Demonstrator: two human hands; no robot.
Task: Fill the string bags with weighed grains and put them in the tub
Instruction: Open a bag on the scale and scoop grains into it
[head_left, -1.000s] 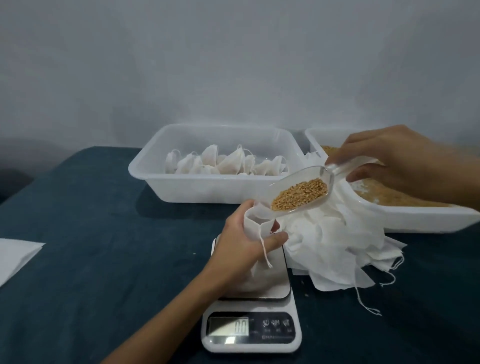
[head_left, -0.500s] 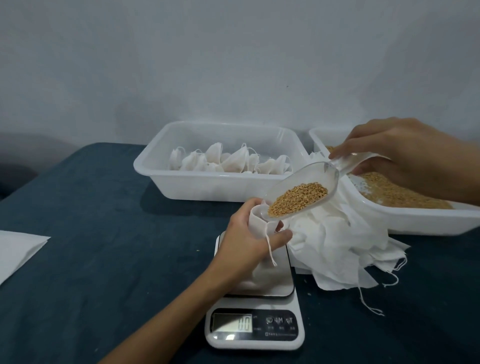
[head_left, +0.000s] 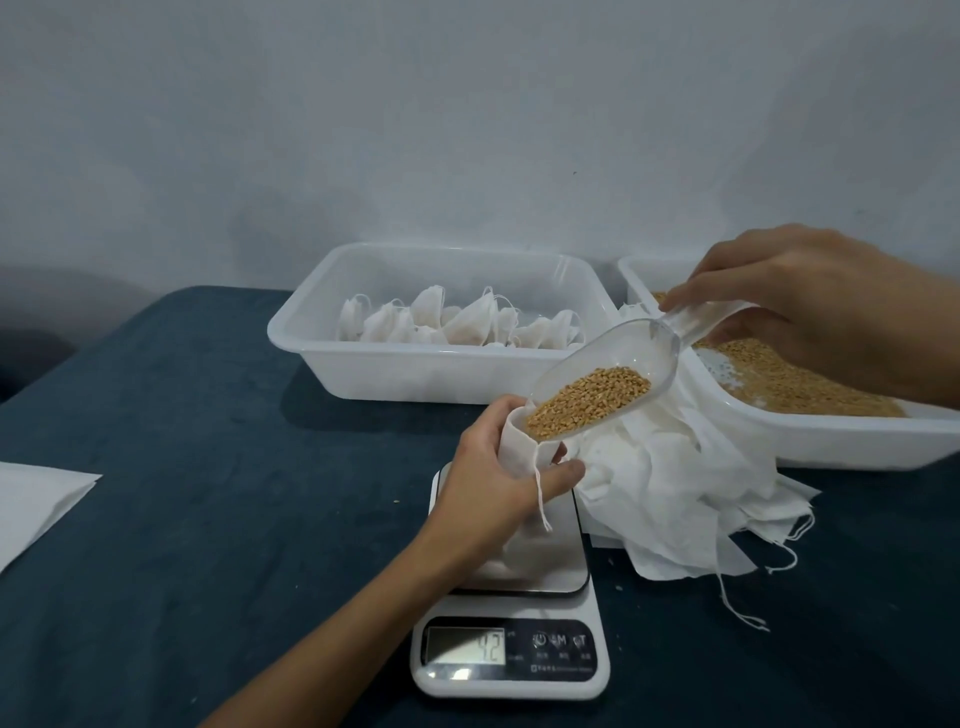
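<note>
Kitchen scale (head_left: 511, 613): white body with a steel platform, standing on a dark blue table (head_left: 208, 467); its display is lit, the digits too blurred to read with certainty. String bag (head_left: 517, 447): white, held upright over the scale's platform, mouth open, drawstring hanging down in front; its lower part rests on the platform. Left hand (head_left: 491, 486): above the scale, fingers and thumb curled round the bag just below its mouth, gripping it. Scoop (head_left: 608, 379): clear plastic, tilted down toward the scale, its lip at the bag's mouth, loaded with golden grains (head_left: 589, 400). Right hand (head_left: 795, 296): behind and right of the scale, fingers closed on the scoop's handle. Pile of empty bags (head_left: 675, 488): white, loose strings trailing, touching the scale's right edge. Grain tray (head_left: 841, 431): white, behind and right of the scale, holding a bed of the same grains. Tub (head_left: 415, 364): white, directly behind the scale, holding several filled, tied bags (head_left: 467, 325). White sheet (head_left: 36, 499): far left of the scale, at the table edge.
</note>
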